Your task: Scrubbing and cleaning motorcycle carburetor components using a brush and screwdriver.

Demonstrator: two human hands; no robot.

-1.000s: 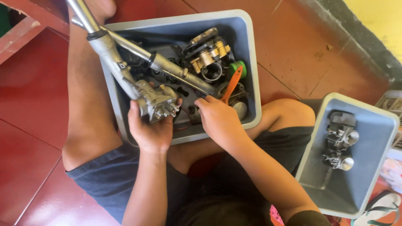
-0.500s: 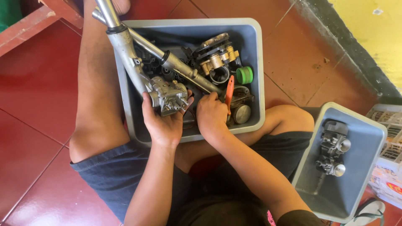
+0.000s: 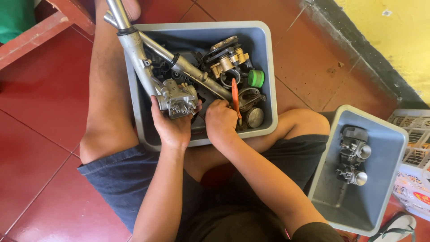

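I sit on the floor with a grey plastic bin (image 3: 269, 67) of metal engine parts between my legs. My left hand (image 3: 172, 127) grips a silver carburettor (image 3: 178, 98) and holds it up at the bin's near side. My right hand (image 3: 220, 120) is down inside the bin beside it, fingers curled among the parts; what they hold is hidden. An orange-handled tool (image 3: 235, 101) lies right next to that hand. Two long silver fork tubes (image 3: 134, 45) lean across the bin. A brass-coloured caliper (image 3: 226, 60) and a green cap (image 3: 255, 78) lie further back.
A second grey bin (image 3: 385, 134) at my right knee holds another carburettor (image 3: 354, 154). A white crate (image 3: 414, 134) stands at the right edge, with a yellow wall (image 3: 394, 31) beyond it. A red wooden frame (image 3: 40, 31) sits at the top left on the red tiled floor (image 3: 40, 134).
My left hand has kept hold of the carburettor. My right hand has closed in toward it and dipped lower into the bin. The camera view has shifted slightly.
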